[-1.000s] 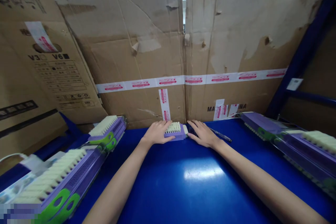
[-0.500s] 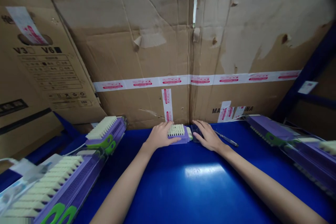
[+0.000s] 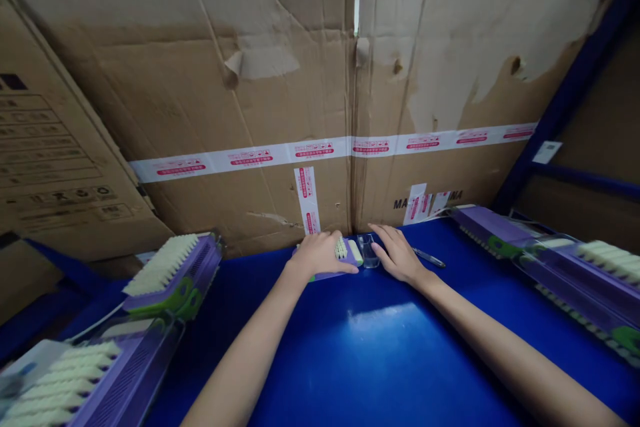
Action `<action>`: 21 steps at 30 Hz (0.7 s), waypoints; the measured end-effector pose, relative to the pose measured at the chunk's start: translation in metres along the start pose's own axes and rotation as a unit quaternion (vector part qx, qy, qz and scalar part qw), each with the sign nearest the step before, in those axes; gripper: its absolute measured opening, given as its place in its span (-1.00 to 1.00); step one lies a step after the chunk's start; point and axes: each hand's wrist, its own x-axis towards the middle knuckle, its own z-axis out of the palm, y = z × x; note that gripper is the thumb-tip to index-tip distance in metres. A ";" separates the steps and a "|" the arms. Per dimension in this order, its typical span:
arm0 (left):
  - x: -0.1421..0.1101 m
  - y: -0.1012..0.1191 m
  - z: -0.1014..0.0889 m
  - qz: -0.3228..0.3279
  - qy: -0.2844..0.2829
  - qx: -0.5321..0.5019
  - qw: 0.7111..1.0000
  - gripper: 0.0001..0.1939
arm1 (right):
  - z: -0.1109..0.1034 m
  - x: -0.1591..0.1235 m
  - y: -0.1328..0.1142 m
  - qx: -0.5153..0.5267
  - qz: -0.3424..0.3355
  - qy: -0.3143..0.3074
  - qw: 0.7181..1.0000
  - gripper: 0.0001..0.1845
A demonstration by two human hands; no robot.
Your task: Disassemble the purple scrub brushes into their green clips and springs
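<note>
L hand clamps 1 purple plastic brush w/ cream bristles; R hand, fingers apart, touches 1 clear plastic box just R of brush; 1 slim pen lies farther R.

More of the purple brush is now being covered by the left hand, and only a narrow patch of its pale bristles is being left exposed, where a wider patch was being shown before. A bit of green is now being revealed under that hand. More of the clear container is being exposed between the brush and the right hand. The left-hand carton is being cropped further, its "V3" and "V6" lettering no longer being shown.
</note>
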 end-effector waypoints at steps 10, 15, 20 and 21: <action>-0.005 0.002 0.004 -0.038 0.015 0.009 0.999 -0.28 | 0.003 0.001 0.001 -0.010 -0.037 -0.025 0.999 -0.45; -0.015 0.002 0.005 -0.017 0.076 0.051 0.996 -0.18 | 0.000 0.000 0.000 -0.064 -0.020 0.017 0.998 -0.50; -0.030 0.006 0.012 0.013 0.147 0.167 0.975 -0.14 | -0.008 -0.001 0.001 -0.126 -0.016 0.030 0.991 -0.55; -0.032 0.007 0.013 0.016 0.155 0.185 0.970 -0.15 | -0.010 -0.002 0.002 -0.140 -0.008 0.027 0.990 -0.55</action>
